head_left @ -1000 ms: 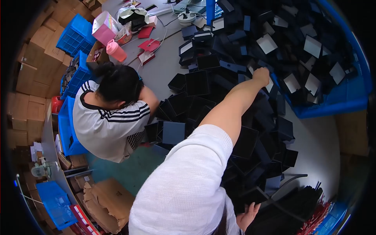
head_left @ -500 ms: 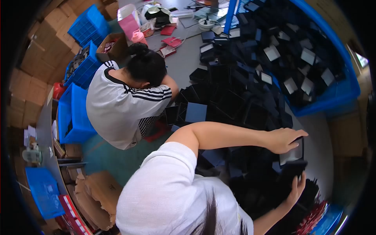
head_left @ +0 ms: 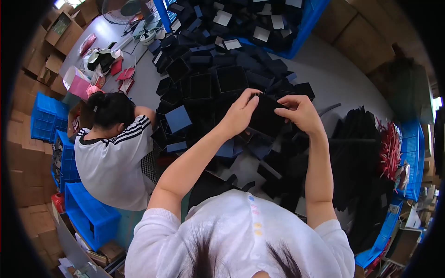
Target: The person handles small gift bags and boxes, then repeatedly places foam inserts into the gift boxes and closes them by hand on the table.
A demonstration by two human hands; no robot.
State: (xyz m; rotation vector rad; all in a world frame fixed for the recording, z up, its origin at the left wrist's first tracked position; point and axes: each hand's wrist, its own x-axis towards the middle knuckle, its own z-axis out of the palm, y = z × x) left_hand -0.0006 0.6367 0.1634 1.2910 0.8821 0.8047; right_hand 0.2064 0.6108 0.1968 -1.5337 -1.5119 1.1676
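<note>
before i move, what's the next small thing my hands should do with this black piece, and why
I'd probably tilt the black piece slightly, using both hands together. The left hand and right hand grip it from opposite sides, so a small turn seems manageable, and its dark face shows too little detail to judge from here.

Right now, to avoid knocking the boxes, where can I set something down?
Widest: the table right of the piled dark boxes, between the blue crate and black strips. Narrower: between the boxes and the red items. Crowded: beneath the left hand and right hand.
</note>
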